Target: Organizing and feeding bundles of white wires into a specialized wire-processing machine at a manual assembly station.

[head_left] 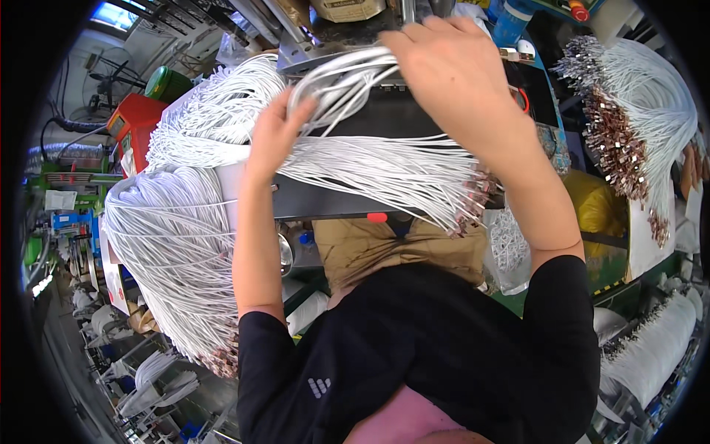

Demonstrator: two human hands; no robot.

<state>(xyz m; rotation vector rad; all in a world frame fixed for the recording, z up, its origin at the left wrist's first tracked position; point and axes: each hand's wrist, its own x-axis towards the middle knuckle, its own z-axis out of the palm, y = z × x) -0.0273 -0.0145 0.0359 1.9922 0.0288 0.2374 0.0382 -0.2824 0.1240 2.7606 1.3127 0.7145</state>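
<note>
**Both hands on a loop of white cables at the bench**

So here's the scene from the head camera. The left hand (277,133) is closed around a small bunch of white cables (340,85), fingers curled over the loop where it bends. The right hand (451,70) sits just beside it, palm down on the far side of the same bunch, fingers bent over the top of the strands, so both hands are clamped on that one loop and sit close together. The loop is lifted a bit above the dark bench (384,118), up near the top middle of the view.

Under the hands, a wider fan of cables (384,174) lies flat across the bench and runs to the right, ending in a cluster of small metal connectors (473,203) that hang past the bench edge.

To the left, a big hank of the same white cable (170,251) drapes down over the side, with coppery ends showing at the bottom. Another bundle with connectors (629,126) hangs on the far right, well apart from the hands. A red box (133,122) sits behind the left heap. The person wears a black long-sleeved top (414,348), sleeves pushed up.
</note>
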